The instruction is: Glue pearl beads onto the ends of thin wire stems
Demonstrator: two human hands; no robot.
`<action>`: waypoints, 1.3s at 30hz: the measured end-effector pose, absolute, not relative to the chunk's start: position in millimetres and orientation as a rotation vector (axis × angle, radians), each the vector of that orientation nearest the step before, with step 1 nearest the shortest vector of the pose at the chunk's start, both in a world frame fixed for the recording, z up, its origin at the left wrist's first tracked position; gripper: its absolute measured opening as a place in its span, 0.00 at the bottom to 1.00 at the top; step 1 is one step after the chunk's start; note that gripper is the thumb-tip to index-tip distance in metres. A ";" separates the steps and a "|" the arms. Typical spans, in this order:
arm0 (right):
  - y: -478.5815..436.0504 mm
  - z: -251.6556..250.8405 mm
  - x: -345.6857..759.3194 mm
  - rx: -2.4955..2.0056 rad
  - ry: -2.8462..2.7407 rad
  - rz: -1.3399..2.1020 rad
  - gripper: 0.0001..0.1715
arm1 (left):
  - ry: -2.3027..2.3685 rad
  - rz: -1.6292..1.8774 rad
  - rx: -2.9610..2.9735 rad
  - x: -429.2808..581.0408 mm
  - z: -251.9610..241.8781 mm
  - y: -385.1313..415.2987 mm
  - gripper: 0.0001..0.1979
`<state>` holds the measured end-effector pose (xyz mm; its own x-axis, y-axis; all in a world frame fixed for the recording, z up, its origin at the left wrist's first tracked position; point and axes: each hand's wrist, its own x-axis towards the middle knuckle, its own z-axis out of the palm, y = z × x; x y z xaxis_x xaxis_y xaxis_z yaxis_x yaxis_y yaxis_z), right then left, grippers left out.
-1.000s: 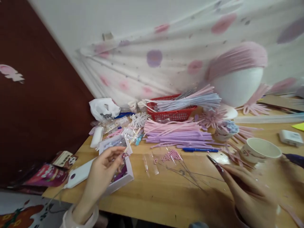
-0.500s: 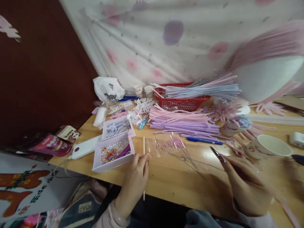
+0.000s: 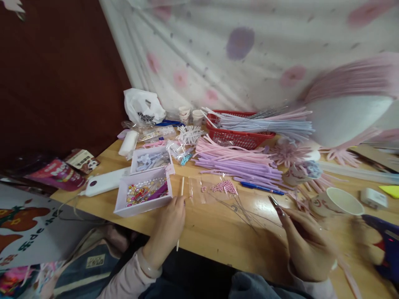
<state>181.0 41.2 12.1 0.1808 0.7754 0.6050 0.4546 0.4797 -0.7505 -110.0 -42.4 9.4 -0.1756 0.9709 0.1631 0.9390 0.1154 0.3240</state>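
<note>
My left hand [image 3: 168, 222] is closed over a thin pale stick [image 3: 182, 185], whose lower end shows below the fingers near the table's front edge. To its left stands an open white box [image 3: 141, 206] with beads and trinkets. Pink beads [image 3: 225, 187] lie on a clear plastic bag [image 3: 205, 195] just beyond the hand. On the right, my right hand [image 3: 307, 241] is closed around a slim pointed metal tool [image 3: 273, 201], its handle hidden by the fingers. Thin wires [image 3: 245, 211] lie between my hands.
Purple and pink chenille stems [image 3: 240, 164] lie before a red basket [image 3: 237, 137] of more stems. A blue pen [image 3: 262, 188] and paper cup [image 3: 338, 202] are nearby. A dark blue device [image 3: 385, 241] with a blurred, skin-toned shape beside it is far right.
The view has shifted, so more shows at the right, including the dark blue device. Both hands keep their grips; the things on the table look unmoved.
</note>
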 end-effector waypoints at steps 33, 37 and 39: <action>6.0 8.9 161.7 -0.812 -1.951 0.104 0.27 | 1.150 1.756 1.124 0.3 13.3 -28.5 0.08; 5.7 11.3 161.7 -0.799 -1.995 0.109 0.28 | 1.185 1.739 1.136 -1.9 15.2 -30.4 0.09; 5.6 13.2 161.9 -0.794 -1.996 0.110 0.29 | 1.195 1.732 1.150 -1.8 15.9 -29.8 0.09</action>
<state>161.9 5.6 13.2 -0.3376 0.5728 0.7470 0.4876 0.7852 -0.3817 -1.8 -29.8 15.9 -0.3366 0.9039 0.2641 -0.0742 -0.3051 0.9494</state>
